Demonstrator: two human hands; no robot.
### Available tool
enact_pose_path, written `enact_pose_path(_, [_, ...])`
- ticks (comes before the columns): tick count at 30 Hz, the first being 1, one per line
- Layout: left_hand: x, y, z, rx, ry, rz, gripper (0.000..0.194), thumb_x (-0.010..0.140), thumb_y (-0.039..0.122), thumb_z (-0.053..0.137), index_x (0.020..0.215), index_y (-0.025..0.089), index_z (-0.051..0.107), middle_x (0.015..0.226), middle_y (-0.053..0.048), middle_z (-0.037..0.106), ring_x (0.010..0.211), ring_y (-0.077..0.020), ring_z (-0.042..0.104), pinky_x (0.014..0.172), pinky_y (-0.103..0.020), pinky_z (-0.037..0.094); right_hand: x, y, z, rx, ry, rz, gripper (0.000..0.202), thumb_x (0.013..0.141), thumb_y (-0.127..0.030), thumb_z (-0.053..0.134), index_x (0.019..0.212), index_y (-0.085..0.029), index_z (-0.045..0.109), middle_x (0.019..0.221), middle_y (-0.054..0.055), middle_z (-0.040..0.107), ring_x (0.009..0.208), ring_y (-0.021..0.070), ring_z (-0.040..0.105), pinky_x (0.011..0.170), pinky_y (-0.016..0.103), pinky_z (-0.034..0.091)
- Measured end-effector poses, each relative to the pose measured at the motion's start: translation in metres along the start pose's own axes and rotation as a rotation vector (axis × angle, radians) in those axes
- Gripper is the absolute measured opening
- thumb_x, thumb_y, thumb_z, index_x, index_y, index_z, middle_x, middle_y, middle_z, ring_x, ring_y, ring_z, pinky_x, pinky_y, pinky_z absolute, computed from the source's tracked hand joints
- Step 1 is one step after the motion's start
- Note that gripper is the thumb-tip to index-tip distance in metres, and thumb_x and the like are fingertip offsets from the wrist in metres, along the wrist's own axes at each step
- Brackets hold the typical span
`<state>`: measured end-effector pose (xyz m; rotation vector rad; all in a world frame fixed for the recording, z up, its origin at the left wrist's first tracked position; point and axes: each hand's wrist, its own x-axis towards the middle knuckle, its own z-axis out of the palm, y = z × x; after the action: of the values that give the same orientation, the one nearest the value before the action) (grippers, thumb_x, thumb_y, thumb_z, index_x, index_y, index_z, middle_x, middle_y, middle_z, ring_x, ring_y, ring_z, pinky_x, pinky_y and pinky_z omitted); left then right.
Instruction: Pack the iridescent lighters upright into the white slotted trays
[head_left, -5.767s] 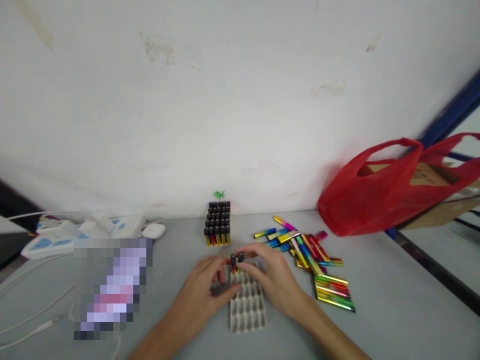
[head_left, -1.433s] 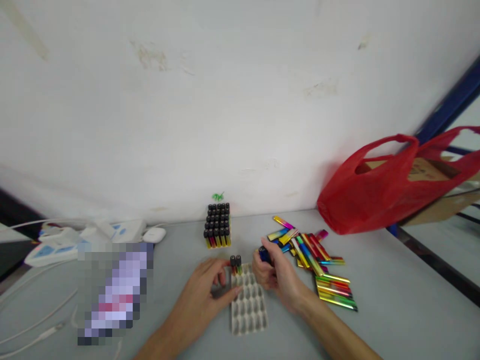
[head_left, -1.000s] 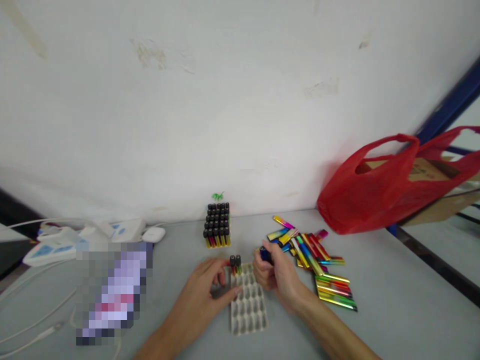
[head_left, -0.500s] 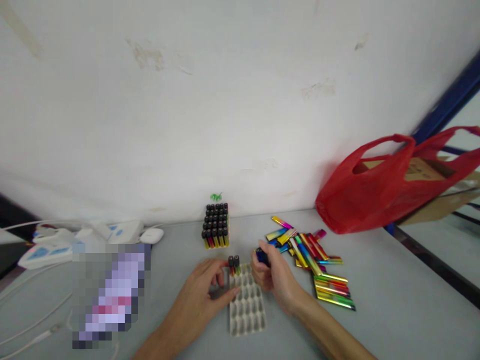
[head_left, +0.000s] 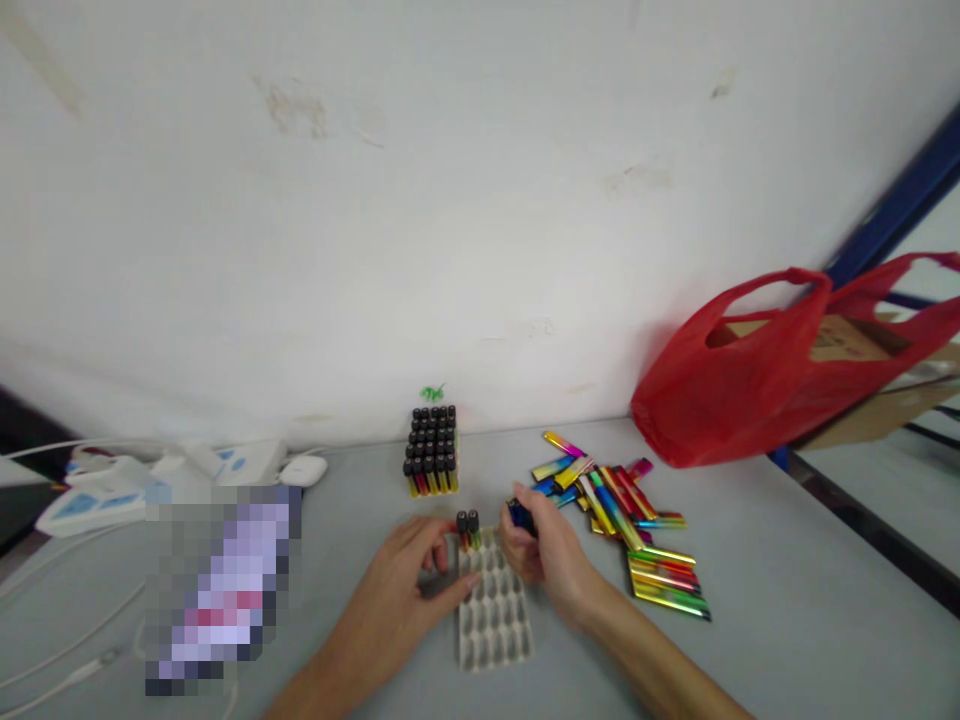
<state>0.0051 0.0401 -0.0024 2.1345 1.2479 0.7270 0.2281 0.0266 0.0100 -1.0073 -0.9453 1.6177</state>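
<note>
A pale tray (head_left: 495, 640) with rows of small hollows lies in front of me. In its far left corner stand two slim lighter-like sticks (head_left: 468, 530) with black tops and coloured metallic bodies. My left hand (head_left: 416, 575) is at the tray's left edge, its thumb over the hollows and its index fingertip beside the standing sticks. Just off the tray's far right corner, my right hand (head_left: 547, 545) is closed around a dark blue lighter-like stick (head_left: 519, 515); fingers hide most of it.
Several black-topped sticks (head_left: 431, 450) stand in a block near the wall. A loose pile of shiny coloured sticks (head_left: 615, 505) lies to the right. Behind it sits a red plastic bag (head_left: 735, 390). Power strips (head_left: 97, 500), white cables and a blurred purple package (head_left: 232, 580) are at left.
My right hand has shifted very slightly left with the dark blue stick. My left hand, the tray and the standing sticks look unchanged.
</note>
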Motion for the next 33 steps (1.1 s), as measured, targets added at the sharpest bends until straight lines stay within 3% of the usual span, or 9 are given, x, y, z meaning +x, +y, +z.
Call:
enact_pose_path(20, [-0.0005, -0.0019, 0.001, 0.014, -0.001, 0.014, 0.02, 0.095, 0.037, 0.084, 0.103, 0.025, 0.071, 0.09, 0.0, 0.069, 0.087, -0.0263, 0.068, 0.079, -0.034, 0.052, -0.0029, -0.0082, 0.0061, 0.013, 0.025, 0.001, 0.061, 0.089, -0.077, 0.061, 0.061, -0.028, 0.036, 0.053, -0.011, 0.024, 0.046, 0.009, 0.014, 0.046, 0.03, 0.009])
enact_pose_path(28, [0.0003, 0.0004, 0.0007, 0.016, 0.003, 0.001, 0.023, 0.093, 0.038, 0.086, 0.105, 0.024, 0.072, 0.09, -0.001, 0.07, 0.087, -0.0267, 0.068, 0.08, -0.034, 0.053, -0.0016, -0.0053, 0.0057, 0.006, 0.028, 0.015, 0.07, 0.091, -0.087, 0.058, 0.061, -0.027, 0.036, 0.054, -0.01, 0.023, 0.048, 0.0093, 0.015, 0.047, 0.029, 0.01])
enact_pose_path(30, [0.0006, -0.0005, 0.0009, 0.018, 0.006, 0.009, 0.023, 0.093, 0.039, 0.086, 0.104, 0.024, 0.072, 0.089, -0.001, 0.069, 0.087, -0.0263, 0.068, 0.08, -0.034, 0.052, 0.0003, -0.0038, 0.0044, -0.002, 0.034, 0.017, 0.073, 0.092, -0.091, 0.056, 0.063, -0.027, 0.039, 0.055, -0.01, 0.023, 0.048, 0.0095, 0.015, 0.047, 0.029, 0.01])
enact_pose_path(33, [0.0008, -0.0018, 0.001, 0.021, 0.002, 0.017, 0.021, 0.094, 0.038, 0.085, 0.102, 0.024, 0.071, 0.088, 0.0, 0.069, 0.085, -0.0258, 0.067, 0.078, -0.033, 0.051, 0.0005, -0.0049, 0.0027, -0.07, 0.065, -0.073, 0.069, 0.099, -0.089, 0.053, 0.077, -0.024, 0.055, 0.058, -0.01, 0.031, 0.05, 0.0112, 0.021, 0.048, 0.029, 0.016])
